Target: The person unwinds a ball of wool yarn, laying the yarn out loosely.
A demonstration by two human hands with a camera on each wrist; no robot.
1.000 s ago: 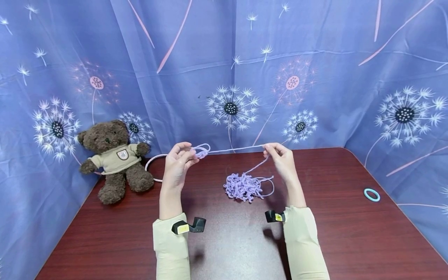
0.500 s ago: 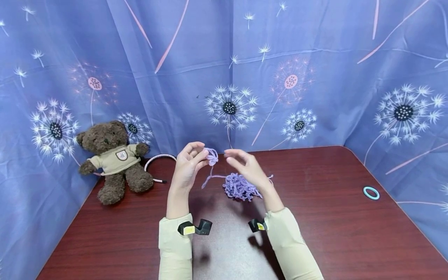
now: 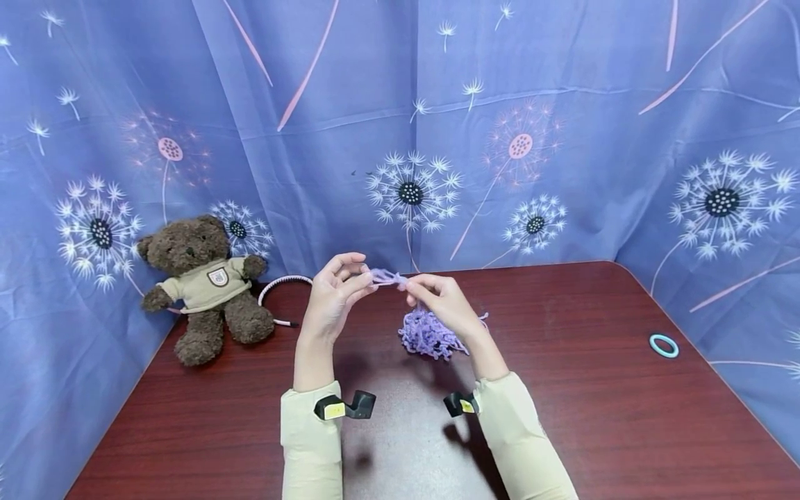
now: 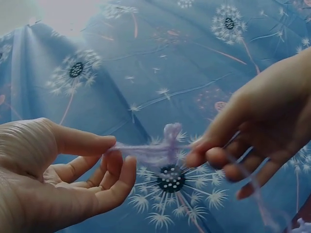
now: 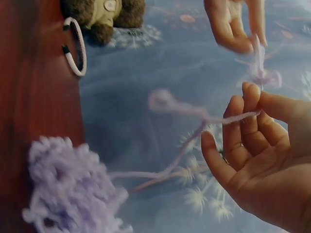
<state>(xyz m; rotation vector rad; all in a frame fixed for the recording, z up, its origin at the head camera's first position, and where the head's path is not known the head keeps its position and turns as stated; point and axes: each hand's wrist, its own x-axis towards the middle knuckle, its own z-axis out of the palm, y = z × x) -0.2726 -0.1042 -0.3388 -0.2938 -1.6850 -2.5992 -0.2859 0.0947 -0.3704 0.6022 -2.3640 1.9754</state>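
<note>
Between both hands, above the table, a small looped bundle of lilac yarn (image 3: 386, 278) is stretched sideways. The left hand (image 3: 329, 295) pinches its left end between thumb and fingers. At the bundle's right end, thumb and fingertips of the right hand (image 3: 445, 302) pinch the yarn. A short knot-like tuft (image 4: 171, 138) sticks up from the bundle in the left wrist view. From the right fingers a loose strand (image 5: 233, 118) trails away, blurred, in the right wrist view. Below lies a crinkled lilac yarn pile (image 3: 427, 335), partly hidden by the right hand.
A brown teddy bear (image 3: 215, 278) in a beige top sits at the back left of the dark red table (image 3: 600, 417). Beside it lies a curved white band (image 3: 282, 280) with black ends. A light blue ring (image 3: 663, 346) lies far right. A blue dandelion-print curtain (image 3: 325, 139) hangs behind.
The right hand moved left, letting go of the taut strand, and now pinches the bundle's right end. The left hand moved slightly right; the bundle is now stretched between the hands.
</note>
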